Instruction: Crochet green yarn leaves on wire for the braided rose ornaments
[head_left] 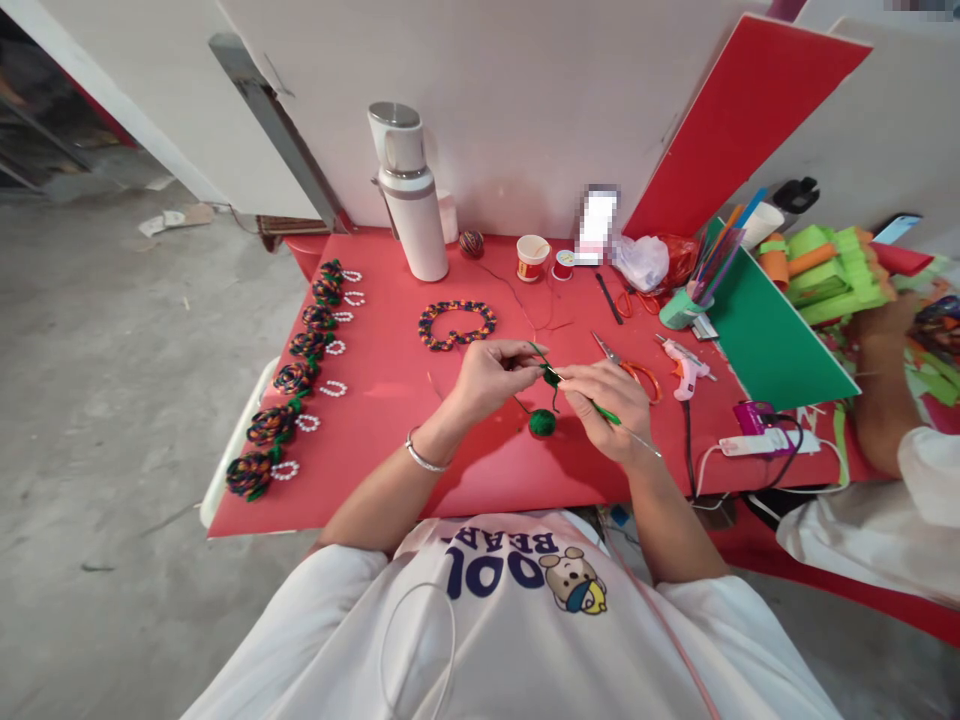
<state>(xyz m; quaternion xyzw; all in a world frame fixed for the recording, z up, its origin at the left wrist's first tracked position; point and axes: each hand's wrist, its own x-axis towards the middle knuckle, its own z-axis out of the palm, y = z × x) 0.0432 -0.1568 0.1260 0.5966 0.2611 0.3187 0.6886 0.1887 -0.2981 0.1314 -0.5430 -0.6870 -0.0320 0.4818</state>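
My right hand (611, 405) grips a crochet hook (606, 413) with a green handle, its metal tip pointing left into a small piece of dark green crochet (552, 377). Pinched in my left hand (491, 378) are the other side of that piece and a strand of green yarn. Just below the hands, a ball of green yarn (542, 422) rests on the red table. Beyond my left hand lies a multicoloured crocheted ring (457, 325). Orange-handled scissors (637, 372) lie partly behind my right hand.
Several multicoloured yarn rosettes (292, 378) with white bead loops line the left edge of the red table (390, 455). A white thermos (414, 215), paper cup (532, 258) and phone (598, 225) stand at the back. Rightward are a glue gun (686, 370), power strip (769, 443) and another person's arm (889, 385).
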